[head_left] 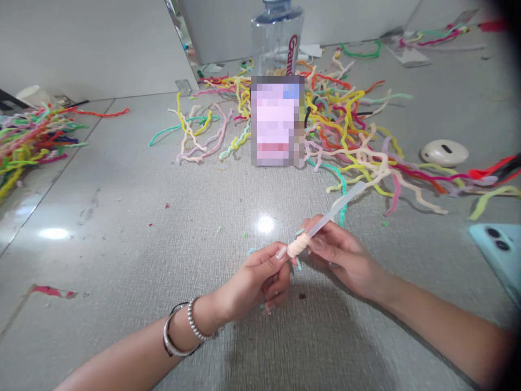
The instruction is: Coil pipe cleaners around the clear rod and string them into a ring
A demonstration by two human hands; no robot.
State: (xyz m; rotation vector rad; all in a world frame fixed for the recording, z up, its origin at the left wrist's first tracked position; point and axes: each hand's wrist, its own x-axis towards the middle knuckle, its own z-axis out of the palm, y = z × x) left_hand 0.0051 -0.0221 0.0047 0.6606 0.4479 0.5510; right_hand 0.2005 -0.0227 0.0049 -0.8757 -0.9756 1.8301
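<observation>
- Grey tabletop runs back to pale panels; clear bottle (pixel 277 46) near them, taken as landmark. Loose pipe cleaners (pixel 350 108) lie heaped at both sides of the bottle; blurred screen (pixel 277 122) directly in front of it.
- Work piece: peach coil (pixel 298 246) wound around one end of a pale stick (pixel 336 209), well forward of the bottle and slightly right.
- Left hand (pixel 264 274): thumb and index finger pinched together at the coil's near end; other fingers curled.
- Right hand (pixel 345 252): thumb and fingers closed about the stick, at the coil's far end; exact contact partly hidden.
- Risk, judged: coil could slide off the stick's near end if the left hand pulls, since little stick shows there.
- Risk: turns could slacken or overlap if either pinch eases.
- Risk: stick's far tip reaches toward the heap right of the bottle; swinging it could snag a strand. Narrow stick might also bend under a hard squeeze.
</observation>
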